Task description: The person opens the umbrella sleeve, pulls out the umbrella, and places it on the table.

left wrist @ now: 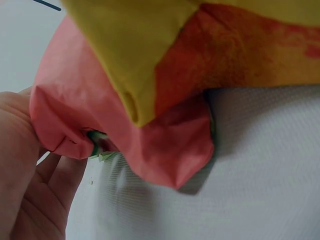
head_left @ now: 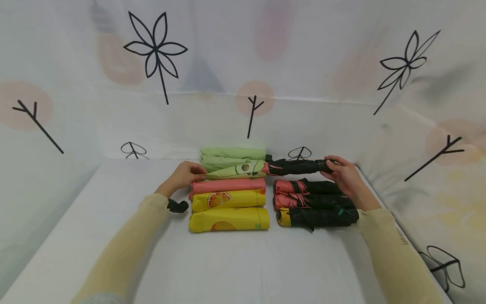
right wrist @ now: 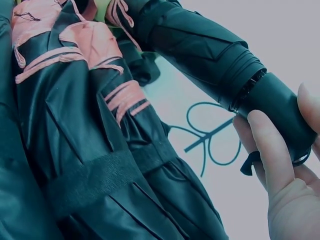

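Gripping the handle end of a folded black fabric umbrella with coral-pink trim [head_left: 290,167], the right hand [head_left: 343,175] is holding it aslant over the table in the head view. The left hand [head_left: 184,174] is pinching the left end of a slim pale-green cloth sleeve with an avocado print [head_left: 244,169], whose mouth is meeting the umbrella's pink-edged end; how deep that end is sitting, I can't tell. To my eye, those loose pink folds could be snagging at the mouth, and a hard push could be buckling the thin cloth. A coral-pink fabric sleeve [head_left: 228,185] is lying close by the left fingers, two yellow citrus-printed sleeves [head_left: 228,217] are sitting nearer the person, and two pale-green fabric bundles [head_left: 233,153] are lying behind. Three folded black umbrellas [head_left: 319,200] are resting beneath the right forearm, where a dip could be knocking them.

From the left wrist, pink and yellow cloth is hiding the fingertips; a careless pinch could be catching the pink too.

From the right wrist, thumb and fingers are wrapping a smooth black cylindrical handle [right wrist: 277,112]; a loosening hold could be letting it roll.
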A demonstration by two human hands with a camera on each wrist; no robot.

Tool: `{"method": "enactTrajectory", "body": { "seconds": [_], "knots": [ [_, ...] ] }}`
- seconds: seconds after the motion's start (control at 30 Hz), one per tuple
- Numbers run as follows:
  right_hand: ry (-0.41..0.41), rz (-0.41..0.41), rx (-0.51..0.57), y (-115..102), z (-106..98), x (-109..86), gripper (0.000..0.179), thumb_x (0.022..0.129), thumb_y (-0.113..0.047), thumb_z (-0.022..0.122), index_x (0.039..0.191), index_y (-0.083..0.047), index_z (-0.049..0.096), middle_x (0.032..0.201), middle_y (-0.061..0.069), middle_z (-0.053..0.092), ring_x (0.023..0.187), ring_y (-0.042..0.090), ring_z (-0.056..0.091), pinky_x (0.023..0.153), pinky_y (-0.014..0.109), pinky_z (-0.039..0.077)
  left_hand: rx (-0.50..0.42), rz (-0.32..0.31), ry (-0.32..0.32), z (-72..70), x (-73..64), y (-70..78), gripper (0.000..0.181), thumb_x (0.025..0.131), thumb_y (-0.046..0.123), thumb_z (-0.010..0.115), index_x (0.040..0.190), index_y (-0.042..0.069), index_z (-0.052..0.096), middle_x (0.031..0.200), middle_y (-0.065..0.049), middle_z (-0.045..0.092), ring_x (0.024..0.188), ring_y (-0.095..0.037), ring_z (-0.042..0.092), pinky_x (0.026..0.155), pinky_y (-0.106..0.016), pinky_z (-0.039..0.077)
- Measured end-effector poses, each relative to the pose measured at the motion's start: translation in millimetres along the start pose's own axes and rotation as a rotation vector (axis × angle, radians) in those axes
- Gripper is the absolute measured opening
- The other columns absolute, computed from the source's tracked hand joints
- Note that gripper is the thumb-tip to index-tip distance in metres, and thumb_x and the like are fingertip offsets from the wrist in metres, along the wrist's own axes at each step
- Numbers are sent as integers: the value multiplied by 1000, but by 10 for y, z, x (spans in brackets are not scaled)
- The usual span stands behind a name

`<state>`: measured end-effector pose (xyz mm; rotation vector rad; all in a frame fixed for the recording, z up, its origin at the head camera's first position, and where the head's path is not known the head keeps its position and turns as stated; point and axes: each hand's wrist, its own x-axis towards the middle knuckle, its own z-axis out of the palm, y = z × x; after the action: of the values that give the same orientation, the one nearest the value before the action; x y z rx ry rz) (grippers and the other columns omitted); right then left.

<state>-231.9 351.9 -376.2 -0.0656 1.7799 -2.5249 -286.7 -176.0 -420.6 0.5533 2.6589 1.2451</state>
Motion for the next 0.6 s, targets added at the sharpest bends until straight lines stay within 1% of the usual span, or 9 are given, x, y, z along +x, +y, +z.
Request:
{"method": "enactTrajectory", "body": {
  "seconds": [0.2, 0.3, 0.4, 0.6],
  "knots": [
    [-5, 15, 29, -61, -46, -28, 23, 102, -1, 53, 99, -10, 74, 118, 8, 45, 91, 15, 69, 77, 32, 58, 6, -8, 2, -3, -15, 12, 17, 93, 11, 72, 109, 6, 75, 101, -7, 73, 93, -23, 67, 83, -41, 55],
    [-3, 23, 55, -97, -74, -51, 22, 101, -2, 53, 100, -9, 74, 117, 8, 48, 92, 16, 69, 77, 32, 58, 3, -10, 3, 0, -17, 19, 17, 93, 12, 73, 109, 6, 76, 102, -7, 73, 95, -24, 67, 85, -42, 54],
    [-1, 20, 75, -126, -100, -72, 20, 101, -1, 54, 101, -6, 74, 115, 7, 52, 92, 17, 69, 78, 33, 58, -1, 1, 2, 0, -14, 16, 17, 93, 12, 72, 108, 6, 75, 103, -8, 73, 96, -25, 66, 86, -42, 54],
    [-17, 19, 111, -156, -163, -100, 23, 102, 1, 51, 101, -4, 74, 111, 6, 57, 91, 19, 68, 78, 34, 58, -3, 8, 4, -9, -6, -2, 16, 93, 11, 73, 108, 6, 76, 102, -7, 73, 96, -24, 66, 86, -42, 53]
  ]
}}
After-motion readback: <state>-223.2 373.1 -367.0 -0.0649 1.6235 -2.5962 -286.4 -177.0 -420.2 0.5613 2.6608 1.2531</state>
